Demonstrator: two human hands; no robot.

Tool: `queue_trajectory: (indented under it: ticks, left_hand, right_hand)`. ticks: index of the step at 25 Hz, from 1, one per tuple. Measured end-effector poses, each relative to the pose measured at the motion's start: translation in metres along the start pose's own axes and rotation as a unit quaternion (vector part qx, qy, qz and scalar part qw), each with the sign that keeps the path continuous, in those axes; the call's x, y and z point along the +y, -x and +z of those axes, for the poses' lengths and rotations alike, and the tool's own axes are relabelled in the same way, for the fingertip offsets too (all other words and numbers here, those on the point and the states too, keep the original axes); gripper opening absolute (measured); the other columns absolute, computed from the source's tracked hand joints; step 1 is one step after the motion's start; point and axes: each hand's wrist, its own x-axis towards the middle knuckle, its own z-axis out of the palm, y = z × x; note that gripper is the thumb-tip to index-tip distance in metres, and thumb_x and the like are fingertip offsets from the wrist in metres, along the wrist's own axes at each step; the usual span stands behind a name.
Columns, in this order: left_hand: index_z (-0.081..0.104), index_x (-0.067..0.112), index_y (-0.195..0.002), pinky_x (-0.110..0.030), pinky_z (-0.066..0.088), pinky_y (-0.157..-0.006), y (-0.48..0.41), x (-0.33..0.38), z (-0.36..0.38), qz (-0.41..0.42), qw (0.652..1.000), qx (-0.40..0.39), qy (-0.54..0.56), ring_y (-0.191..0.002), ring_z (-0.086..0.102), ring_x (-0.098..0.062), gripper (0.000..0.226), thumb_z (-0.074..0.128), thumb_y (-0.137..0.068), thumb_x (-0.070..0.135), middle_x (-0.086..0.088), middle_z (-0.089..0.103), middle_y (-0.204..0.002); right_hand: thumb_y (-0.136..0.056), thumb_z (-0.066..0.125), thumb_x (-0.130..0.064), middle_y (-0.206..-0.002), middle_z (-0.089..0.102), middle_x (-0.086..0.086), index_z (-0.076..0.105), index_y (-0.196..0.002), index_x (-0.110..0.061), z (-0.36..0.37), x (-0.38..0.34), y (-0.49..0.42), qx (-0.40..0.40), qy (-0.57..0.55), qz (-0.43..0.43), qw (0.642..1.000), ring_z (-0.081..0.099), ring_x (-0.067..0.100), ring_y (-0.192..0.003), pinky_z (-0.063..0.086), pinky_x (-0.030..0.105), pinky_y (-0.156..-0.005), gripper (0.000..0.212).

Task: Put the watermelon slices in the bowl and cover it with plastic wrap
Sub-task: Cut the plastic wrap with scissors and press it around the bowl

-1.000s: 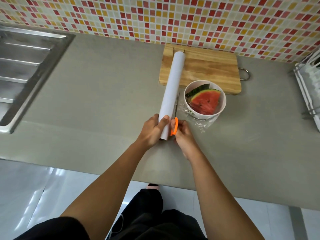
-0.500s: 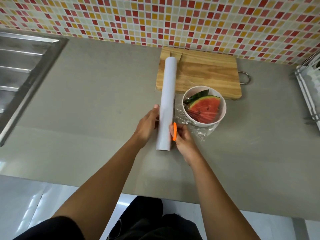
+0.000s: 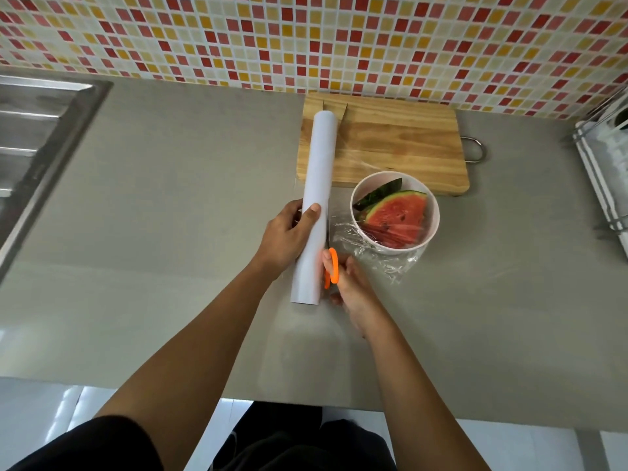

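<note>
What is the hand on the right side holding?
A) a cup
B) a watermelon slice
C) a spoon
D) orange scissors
D: the right hand grips the orange scissors, their blade running beside the plastic wrap roll that the left hand holds.

Red watermelon slices in white bowl, centre-right; clear wrap stretched over it; white roll lying just left.

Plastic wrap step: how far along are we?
Done: watermelon slices sit in the white bowl, and plastic wrap pulled off the roll lies over it. In hand: left hand grips the roll while right hand works orange-handled scissors along its edge, cutting the sheet. Left: finish the cut and press the loose wrap round the bowl.
</note>
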Motion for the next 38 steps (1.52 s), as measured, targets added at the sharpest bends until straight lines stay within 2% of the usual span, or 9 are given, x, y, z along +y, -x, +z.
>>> queue_trajectory:
  ticks: [4, 8, 13, 17, 23, 25, 28, 35, 38]
  left_hand:
    - [0.058, 0.021, -0.120, -0.022, 0.045, -0.070, -0.003, 0.000, -0.003, 0.010, 1.000, -0.007, -0.008, -0.088, 0.061, -0.009, 0.045, 0.047, -0.089, 0.053, 0.004, 0.065, -0.099]
    - [0.056, 0.021, -0.121, -0.021, 0.045, -0.069, -0.004, 0.000, -0.006, 0.014, 1.000, -0.015, -0.022, -0.088, 0.061, -0.008, 0.042, 0.048, -0.092, 0.050, 0.002, 0.064, -0.100]
    - [0.057, 0.021, -0.119, -0.016, 0.045, -0.065, -0.003, -0.005, -0.014, 0.021, 0.999, -0.031, -0.039, -0.085, 0.061, -0.004, 0.037, 0.048, -0.093, 0.047, 0.001, 0.064, -0.101]
    - [0.056, 0.021, -0.119, -0.006, 0.044, -0.060, 0.000, -0.013, -0.019, 0.033, 0.997, -0.037, -0.051, -0.083, 0.061, -0.003, 0.036, 0.049, -0.093, 0.046, 0.001, 0.065, -0.101]
    - [0.056, 0.022, -0.119, -0.004, 0.042, -0.062, 0.004, -0.021, -0.028, 0.039, 0.998, -0.034, -0.046, -0.081, 0.060, 0.005, 0.033, 0.049, -0.094, 0.042, 0.005, 0.063, -0.099]
    - [0.057, 0.023, -0.117, -0.004, 0.042, -0.063, 0.003, -0.022, -0.030, 0.038, 0.998, -0.031, -0.035, -0.079, 0.058, 0.007, 0.030, 0.049, -0.094, 0.041, 0.007, 0.064, -0.097]
    - [0.058, 0.024, -0.116, -0.005, 0.042, -0.063, 0.002, -0.020, -0.033, 0.035, 0.998, -0.033, -0.030, -0.082, 0.058, 0.006, 0.029, 0.049, -0.094, 0.042, 0.009, 0.064, -0.096]
    - [0.057, 0.029, -0.116, -0.008, 0.044, -0.064, 0.003, -0.020, -0.042, 0.030, 0.998, -0.049, -0.038, -0.084, 0.060, 0.001, 0.040, 0.047, -0.086, 0.054, 0.012, 0.064, -0.097]
    - [0.056, 0.029, -0.120, -0.012, 0.045, -0.069, 0.000, -0.019, -0.050, 0.028, 0.997, -0.060, -0.042, -0.088, 0.060, 0.001, 0.040, 0.048, -0.089, 0.052, 0.013, 0.063, -0.100]
  right_hand:
    - [-0.082, 0.059, -0.051, -0.078, 0.061, -0.011, 0.054, -0.093, -0.021, 0.003, -0.009, -0.008, 0.000, -0.002, -0.043, 0.999, 0.058, -0.002, -0.067, 0.044, 0.014, -0.060, 0.032]
    - [-0.085, 0.059, -0.037, -0.093, 0.063, -0.004, 0.055, -0.101, -0.016, 0.005, -0.010, -0.015, 0.005, -0.024, -0.052, 0.998, 0.060, 0.002, -0.082, 0.048, 0.017, -0.074, 0.027]
    - [-0.084, 0.058, -0.045, -0.095, 0.062, -0.009, 0.055, -0.097, -0.025, 0.008, -0.018, -0.027, 0.012, -0.016, -0.067, 0.998, 0.060, -0.005, -0.083, 0.045, 0.006, -0.066, 0.024]
    - [-0.083, 0.058, -0.048, -0.097, 0.065, -0.014, 0.056, -0.100, -0.025, 0.009, -0.023, -0.037, 0.007, -0.014, -0.043, 0.999, 0.061, -0.012, -0.084, 0.044, 0.006, -0.065, 0.028]
    - [-0.087, 0.056, -0.042, -0.080, 0.068, -0.018, 0.062, -0.093, -0.022, 0.015, -0.030, -0.044, 0.014, -0.011, -0.049, 0.999, 0.058, -0.016, -0.068, 0.042, 0.002, -0.055, 0.021]
    - [-0.084, 0.058, -0.049, -0.074, 0.068, -0.020, 0.060, -0.088, -0.026, 0.019, -0.030, -0.041, 0.011, -0.002, -0.030, 0.999, 0.057, -0.017, -0.064, 0.043, 0.005, -0.053, 0.023]
    - [-0.070, 0.056, -0.066, -0.084, 0.062, -0.015, 0.056, -0.089, -0.029, 0.023, -0.031, -0.039, 0.018, 0.015, 0.004, 1.000, 0.056, -0.009, -0.072, 0.039, 0.017, -0.060, 0.042]
    - [-0.074, 0.050, -0.069, -0.084, 0.063, -0.018, 0.061, -0.085, -0.029, 0.029, -0.055, -0.059, 0.028, 0.024, -0.025, 0.999, 0.057, -0.005, -0.078, 0.039, 0.021, -0.066, 0.043]
    - [-0.078, 0.052, -0.064, -0.083, 0.062, -0.013, 0.060, -0.094, -0.023, 0.033, -0.053, -0.064, 0.034, 0.014, -0.044, 0.998, 0.056, -0.012, -0.066, 0.038, 0.017, -0.063, 0.045]
